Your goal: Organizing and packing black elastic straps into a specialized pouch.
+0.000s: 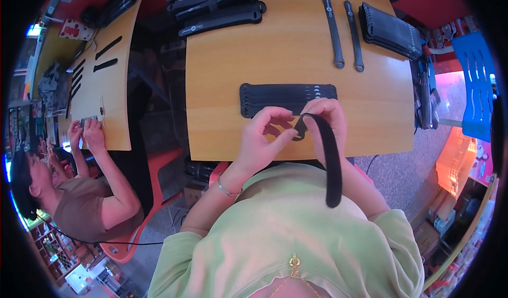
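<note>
Pale green cloth of the person's shirt (296, 213) lies nearest the camera, spreading below the fingers. Beyond and to both sides of them stretches a wooden-topped table (222, 76), its near edge close to the wrists. Well to the left of the fingers, a co-worker (79, 208) sits at another table (116, 105), both hands raised over its top. Far to the right of the fingers stands a blue panel (479, 115) with wavy slots

Several dark bundles (222, 20) of flat straps are piled beyond the fingers, toward the left; a thick dark stack (391, 31) rests beyond them to the right. Just past the fingertips lies an overlapping row (280, 99) of similar straps

The right hand (329, 121) grips a dark strap (332, 160) between thumb and fingers; its long part arches over that hand and hangs toward the shirt, while its short end curls down between the two hands. The left hand (262, 139) has its fingers bent and its thumb beside that end; whether they pinch it, one cannot tell. Two single straps (332, 31) lie apart beyond the right fingers. Smallest are a bracelet (226, 189) behind the left fingers and a gold pendant (295, 261) well below both hands
</note>
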`<state>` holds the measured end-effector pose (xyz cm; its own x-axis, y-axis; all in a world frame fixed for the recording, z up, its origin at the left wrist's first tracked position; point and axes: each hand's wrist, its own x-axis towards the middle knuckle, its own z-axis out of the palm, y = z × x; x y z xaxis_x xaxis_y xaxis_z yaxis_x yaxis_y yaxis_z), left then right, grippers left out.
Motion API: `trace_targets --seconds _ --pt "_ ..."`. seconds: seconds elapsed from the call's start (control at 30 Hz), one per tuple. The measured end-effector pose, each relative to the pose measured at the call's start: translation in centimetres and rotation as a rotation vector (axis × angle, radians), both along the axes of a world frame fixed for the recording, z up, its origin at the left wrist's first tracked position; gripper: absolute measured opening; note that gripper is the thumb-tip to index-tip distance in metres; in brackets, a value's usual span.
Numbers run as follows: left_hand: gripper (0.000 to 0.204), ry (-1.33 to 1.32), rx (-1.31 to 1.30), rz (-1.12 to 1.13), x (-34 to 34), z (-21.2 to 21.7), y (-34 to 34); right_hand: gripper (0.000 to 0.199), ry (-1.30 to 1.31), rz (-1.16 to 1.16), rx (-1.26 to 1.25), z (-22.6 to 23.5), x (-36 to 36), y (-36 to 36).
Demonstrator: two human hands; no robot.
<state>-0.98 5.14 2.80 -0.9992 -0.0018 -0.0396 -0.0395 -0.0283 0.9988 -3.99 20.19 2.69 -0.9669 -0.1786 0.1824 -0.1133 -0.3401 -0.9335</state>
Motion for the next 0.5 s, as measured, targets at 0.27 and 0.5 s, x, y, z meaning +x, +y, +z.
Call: trace_targets --seconds 0.27,0.5 --pt "0.005 -0.177 0.133 -0.058 1.1 0.1 -0.7 0.017 -0.240 -0.100 -0.023 0.9 0.7 0.5" --pt "0.004 -0.086 -0.069 -0.054 1.8 -0.7 -4.5 0.011 -0.362 -0.206 -0.074 0.4 1.2 3.8"
